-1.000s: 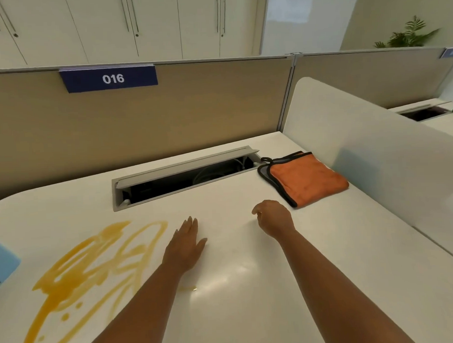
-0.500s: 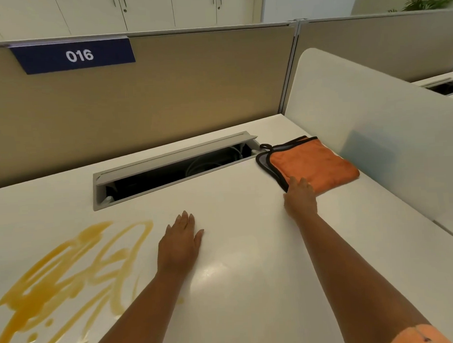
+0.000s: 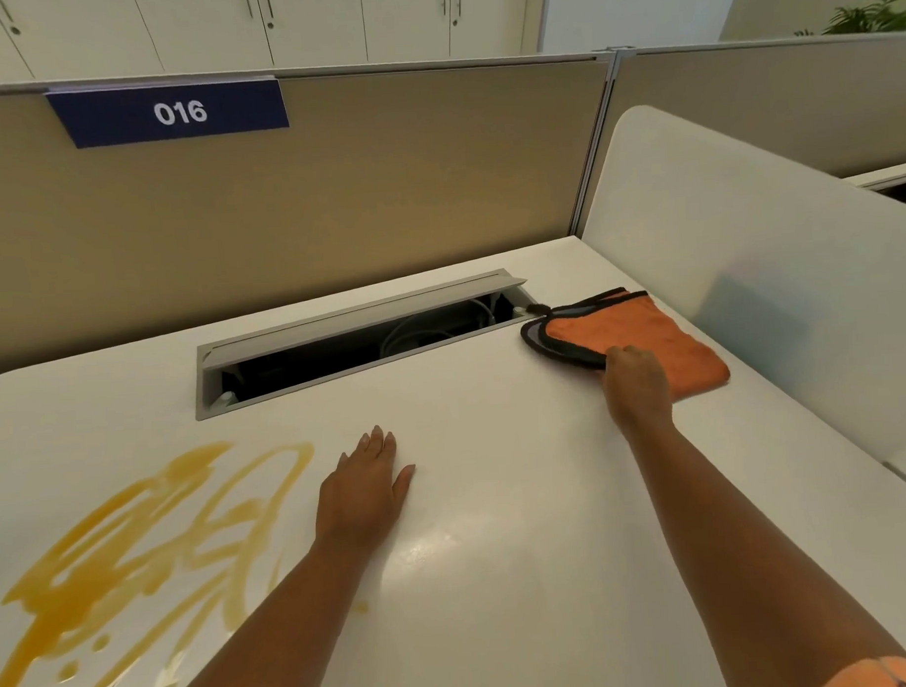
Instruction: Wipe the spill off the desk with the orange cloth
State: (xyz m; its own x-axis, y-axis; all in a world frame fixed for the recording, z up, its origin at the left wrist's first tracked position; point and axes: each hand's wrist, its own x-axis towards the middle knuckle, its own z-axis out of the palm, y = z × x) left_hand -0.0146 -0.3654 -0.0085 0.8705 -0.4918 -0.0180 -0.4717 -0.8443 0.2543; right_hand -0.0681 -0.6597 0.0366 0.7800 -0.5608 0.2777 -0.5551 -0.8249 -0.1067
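step: grabbing cloth | right hand point(image 3: 636, 383) curled onto orange cloth's point(image 3: 641, 339) near edge, grip unclear | left hand point(image 3: 366, 487) flat, fingers spread on tabletop point(image 3: 523, 495) | next: drag cloth left to the spill point(image 3: 139, 539)

- The right hand point(image 3: 637, 388) covers the near edge of the orange cloth point(image 3: 646, 336); whether its fingers grip cannot be told.
- The spill point(image 3: 139, 549) runs off the left and bottom edges.
- The cable slot point(image 3: 358, 346) is too dark inside to read.

Head camera looks forward and down, close over the desk point(image 3: 500, 573).
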